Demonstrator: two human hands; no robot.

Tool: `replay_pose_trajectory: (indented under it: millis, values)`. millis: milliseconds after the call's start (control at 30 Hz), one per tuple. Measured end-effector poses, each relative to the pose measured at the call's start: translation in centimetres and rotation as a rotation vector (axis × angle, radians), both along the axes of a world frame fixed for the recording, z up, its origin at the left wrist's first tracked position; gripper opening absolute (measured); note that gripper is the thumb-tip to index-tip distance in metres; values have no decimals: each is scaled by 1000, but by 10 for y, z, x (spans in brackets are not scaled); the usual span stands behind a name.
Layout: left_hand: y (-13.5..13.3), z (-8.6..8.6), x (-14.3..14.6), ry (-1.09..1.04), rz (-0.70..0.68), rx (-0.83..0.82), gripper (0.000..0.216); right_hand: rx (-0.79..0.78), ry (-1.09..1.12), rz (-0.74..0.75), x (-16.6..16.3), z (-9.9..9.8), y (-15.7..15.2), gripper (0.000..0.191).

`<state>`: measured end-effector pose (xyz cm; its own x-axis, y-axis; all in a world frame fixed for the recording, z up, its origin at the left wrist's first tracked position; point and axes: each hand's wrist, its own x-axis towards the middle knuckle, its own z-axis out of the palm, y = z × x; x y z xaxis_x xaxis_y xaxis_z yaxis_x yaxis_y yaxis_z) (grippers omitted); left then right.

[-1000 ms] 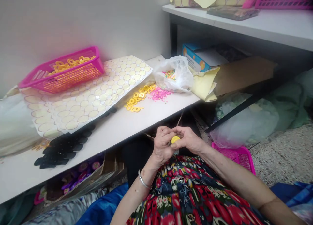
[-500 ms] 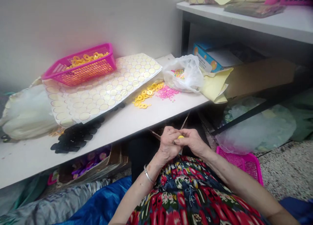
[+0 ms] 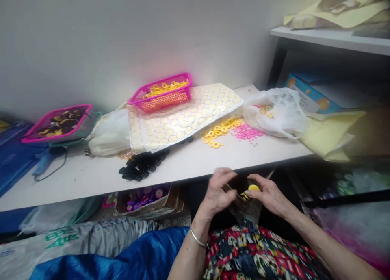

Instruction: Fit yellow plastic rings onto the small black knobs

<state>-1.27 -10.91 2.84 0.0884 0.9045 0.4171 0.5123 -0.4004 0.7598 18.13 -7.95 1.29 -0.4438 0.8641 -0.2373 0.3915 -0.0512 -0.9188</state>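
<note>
My right hand [image 3: 270, 195] pinches a small round yellow disc [image 3: 253, 187] between thumb and fingers, over my lap. To its left, my left hand [image 3: 219, 192] holds nothing, with thumb and fingers curved apart. Small yellow pieces [image 3: 244, 196] show just below the disc; whether they join it I cannot tell. On the table [image 3: 183, 162] past my hands lie yellow ring-shaped pieces [image 3: 215, 134] and a heap of tiny pink pieces [image 3: 247, 133].
Sheets of round stickers [image 3: 179, 127] lie under a pink basket [image 3: 161, 99] of yellow pieces. Black pieces [image 3: 141, 166] sit at the table's front. Farther right is a white plastic bag [image 3: 283, 109]; at left, another pink basket [image 3: 73, 129]. A cardboard box [image 3: 170, 202] stands below.
My hands have moved apart from each other; the yellow disc is now in my right hand alone. The view has swung left, showing the second basket.
</note>
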Motion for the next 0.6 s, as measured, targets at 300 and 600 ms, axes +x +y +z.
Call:
replay_pose_trajectory:
  millis: [300,600]
  values:
    - [61,-23,-147,293,858,-243,19,89,-937,642,-75,-27,57,20]
    - [155,-26,-145,242,1013,-433,40,-32,-910,735,-91,-30,65,6]
